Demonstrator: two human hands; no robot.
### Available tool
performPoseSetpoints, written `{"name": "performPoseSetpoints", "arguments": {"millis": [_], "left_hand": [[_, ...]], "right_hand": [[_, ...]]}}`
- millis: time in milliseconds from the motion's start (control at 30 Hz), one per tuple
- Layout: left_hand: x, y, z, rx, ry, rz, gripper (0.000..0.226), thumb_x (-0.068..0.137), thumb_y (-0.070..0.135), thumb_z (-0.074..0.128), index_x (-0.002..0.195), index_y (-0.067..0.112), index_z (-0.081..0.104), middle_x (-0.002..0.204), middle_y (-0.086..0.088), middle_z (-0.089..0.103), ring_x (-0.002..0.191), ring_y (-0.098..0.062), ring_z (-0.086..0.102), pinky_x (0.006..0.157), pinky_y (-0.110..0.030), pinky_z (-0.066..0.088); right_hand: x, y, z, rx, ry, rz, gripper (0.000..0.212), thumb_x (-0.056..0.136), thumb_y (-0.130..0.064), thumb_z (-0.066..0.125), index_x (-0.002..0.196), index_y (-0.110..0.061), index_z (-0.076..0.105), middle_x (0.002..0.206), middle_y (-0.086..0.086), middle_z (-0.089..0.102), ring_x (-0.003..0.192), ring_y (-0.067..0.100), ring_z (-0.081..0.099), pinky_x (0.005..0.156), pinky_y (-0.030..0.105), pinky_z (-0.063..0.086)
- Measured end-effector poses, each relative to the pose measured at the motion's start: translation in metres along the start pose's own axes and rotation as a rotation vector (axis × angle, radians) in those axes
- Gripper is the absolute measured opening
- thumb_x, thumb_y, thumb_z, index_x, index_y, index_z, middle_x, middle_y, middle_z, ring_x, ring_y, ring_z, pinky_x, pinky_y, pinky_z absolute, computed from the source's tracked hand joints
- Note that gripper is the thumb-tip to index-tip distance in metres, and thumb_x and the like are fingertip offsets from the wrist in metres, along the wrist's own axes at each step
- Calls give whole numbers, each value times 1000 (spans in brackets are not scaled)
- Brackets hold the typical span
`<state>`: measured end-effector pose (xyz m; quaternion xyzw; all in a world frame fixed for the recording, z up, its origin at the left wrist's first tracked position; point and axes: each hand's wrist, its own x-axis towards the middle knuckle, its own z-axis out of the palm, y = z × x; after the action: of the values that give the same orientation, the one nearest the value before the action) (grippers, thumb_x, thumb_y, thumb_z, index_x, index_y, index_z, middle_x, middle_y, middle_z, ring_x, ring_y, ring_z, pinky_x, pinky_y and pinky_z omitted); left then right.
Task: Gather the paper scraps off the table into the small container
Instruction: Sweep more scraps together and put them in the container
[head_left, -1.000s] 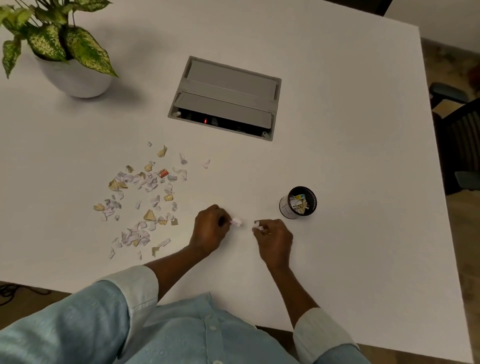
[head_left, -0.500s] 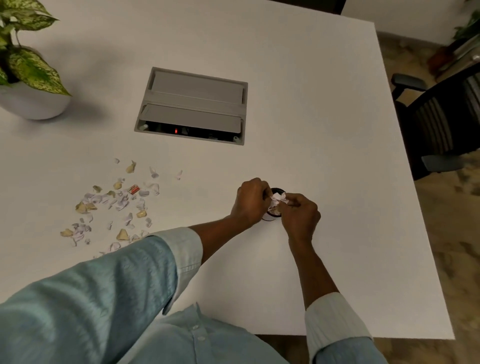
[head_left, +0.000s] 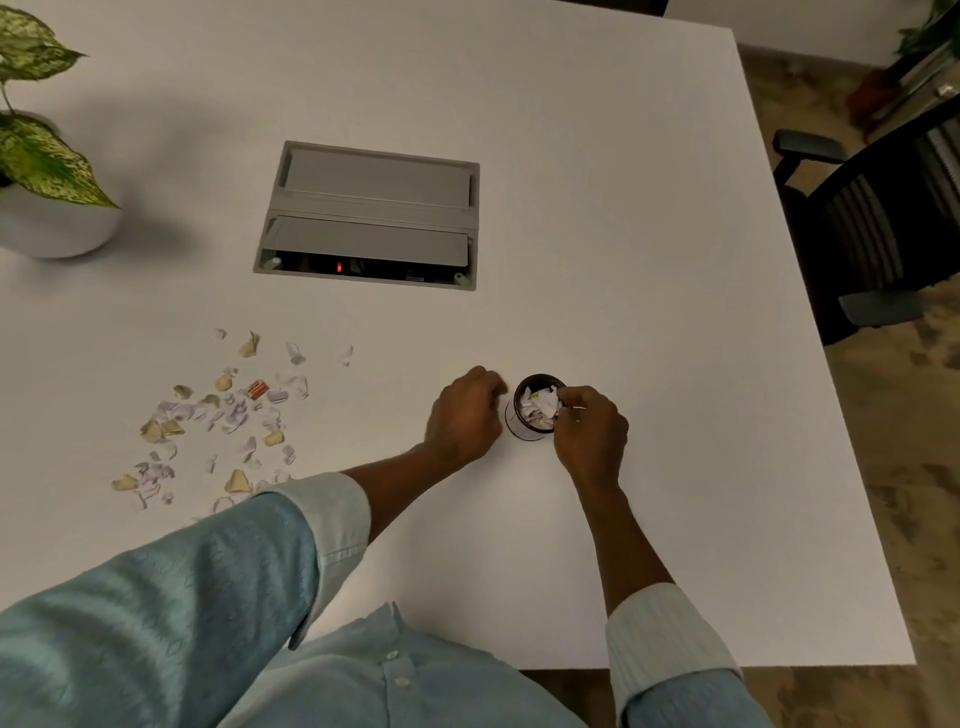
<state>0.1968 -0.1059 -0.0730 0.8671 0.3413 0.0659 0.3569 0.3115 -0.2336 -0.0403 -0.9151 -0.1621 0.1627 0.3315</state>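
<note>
Dim, soft, perhaps slightly blurred.

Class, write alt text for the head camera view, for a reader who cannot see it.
A person's right hand has its fingertips at the mouth of a small dark container filled with paper scraps, while the left hand rests curled beside it. Loose scraps lie scattered on the white table to the left.

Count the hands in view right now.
2. The left hand is just left of the small container; the right hand is over its right rim. Neither is hidden.
</note>
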Motion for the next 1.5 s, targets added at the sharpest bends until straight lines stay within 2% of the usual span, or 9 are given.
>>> {"name": "performPoseSetpoints", "arguments": {"millis": [100,200,367,600,800,1000,1200,1300,1500], "left_hand": [[-19,-47,-8,180,-70,-6,32,95,19,63,126,15,61,133,-2,57,123,-25,55,85,-41,55],[-42,-100,-17,415,-259,-8,70,96,34,66,153,7,36,166,-13,25,154,-33,23,115,-47,40],[-72,-154,-35,507,-353,-81,105,98,51,61,163,6,-7,170,-11,-24,159,-27,-17,131,-44,10],[-77,-164,-52,474,-411,-81,89,102,31,58,164,7,-2,171,-8,-20,159,-24,-16,130,-42,16],[-81,-163,-62,456,-411,-134,69,102,32,57,158,4,29,174,-7,-1,161,-24,2,115,-48,44],[-131,-176,-61,416,-302,-88,58,100,31,61,149,5,46,167,-11,30,156,-28,23,111,-44,48],[-199,-193,-76,350,-15,-61,33,88,17,76,117,3,69,133,-19,63,125,-36,58,86,-46,61],[-229,-210,-83,357,-13,-119,48,91,32,74,129,5,64,147,-18,54,137,-37,48,99,-50,56],[-266,-238,-69,429,-333,-65,108,91,62,62,164,10,1,171,-9,-22,158,-25,-20,130,-38,1]], "right_hand": [[-10,7,6,-87,-66,-158,29,90,-8,66,118,-16,70,124,4,69,114,25,66,98,39,52],[-19,18,17,-343,-143,-364,45,94,-32,66,136,-18,59,143,2,57,134,23,53,113,46,33],[-18,33,38,-640,-297,-383,69,98,-62,46,151,-19,38,160,0,36,151,18,29,122,59,9],[-13,30,48,-686,-213,-387,53,97,-51,56,137,-16,55,147,6,52,141,26,43,117,59,21],[-34,16,51,-500,194,-579,13,82,-11,68,95,-10,70,101,9,67,94,32,64,73,42,50],[-97,5,86,-240,-76,-737,14,85,-10,70,97,-17,68,111,-4,54,103,19,59,71,28,55],[-149,15,133,-294,-556,-630,29,92,-29,72,118,-17,67,113,0,60,106,18,59,79,38,58],[-164,12,148,-317,-674,-585,40,92,-28,73,129,-15,63,120,2,58,110,19,58,88,39,56],[-182,2,164,-457,-712,-694,45,98,-15,64,142,-12,54,136,8,51,120,20,55,94,32,55]]}}
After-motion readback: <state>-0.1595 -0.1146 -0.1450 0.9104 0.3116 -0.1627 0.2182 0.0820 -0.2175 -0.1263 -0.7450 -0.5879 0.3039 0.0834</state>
